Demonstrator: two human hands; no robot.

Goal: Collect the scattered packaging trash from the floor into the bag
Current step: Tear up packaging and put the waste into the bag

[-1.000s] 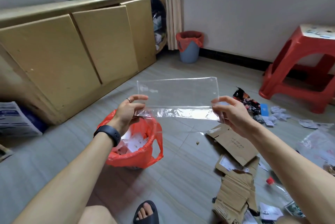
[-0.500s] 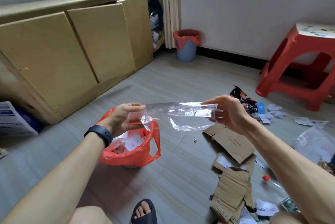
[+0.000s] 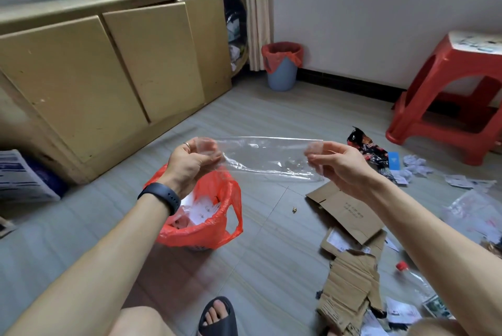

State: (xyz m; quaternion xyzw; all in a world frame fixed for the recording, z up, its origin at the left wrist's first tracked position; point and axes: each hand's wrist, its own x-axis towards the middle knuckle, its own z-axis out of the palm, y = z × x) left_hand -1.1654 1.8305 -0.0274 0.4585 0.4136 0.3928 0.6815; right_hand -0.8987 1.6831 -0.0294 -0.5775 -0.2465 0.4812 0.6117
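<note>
Both hands are up at mid-frame with one piece of trash stretched between them: the left hand (image 3: 190,164), a dark wristband (image 3: 160,197) on its wrist, has its fingers curled round one end of a clear plastic film (image 3: 271,159), and the right hand (image 3: 336,164) pinches the other end between thumb and fingers. Neither hand is spread or idle. The film hangs taut and roughly level in the air, touching nothing but the fingers. Its left end sits just above the red bag (image 3: 217,232), which lines a small basket on the floor below the left wrist and already holds some white scraps. My reading is that the step in hand is reducing the film to a size that fits the bag. The next move calls for bringing the hands together to fold or bunch it, then lowering it through the bag's mouth without snagging the handles. Springy film may unfold, so it likely needs a push down. Much remains on the floor to the right: flattened cardboard (image 3: 350,210), a black snack wrapper (image 3: 365,148), crumpled paper (image 3: 415,167), a bottle with a red cap (image 3: 402,266) and more clear packaging (image 3: 475,210). Further out stand a red stool (image 3: 448,91) and a wooden cabinet (image 3: 81,77).
</note>
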